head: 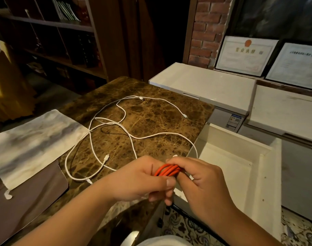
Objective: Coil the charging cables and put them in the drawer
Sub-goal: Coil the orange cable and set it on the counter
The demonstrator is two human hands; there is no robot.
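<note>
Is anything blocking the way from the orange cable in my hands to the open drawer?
Nothing visible. Both the left hand and right hand hold the coiled orange cable right beside the open drawer, whose visible inside looks bare.

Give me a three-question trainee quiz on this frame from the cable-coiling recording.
1. True or false: the orange cable lies spread out on the marble counter.
2. Which is open and beside the counter?
A. the white drawer
B. a freezer lid
C. a cupboard door
3. Fill in: the cables still loose on the counter are ____ in colour.

Key
1. False. It is bundled in loops, held in the grip of the left hand and the right hand.
2. A.
3. White: the white cables lie tangled and uncoiled.
</note>
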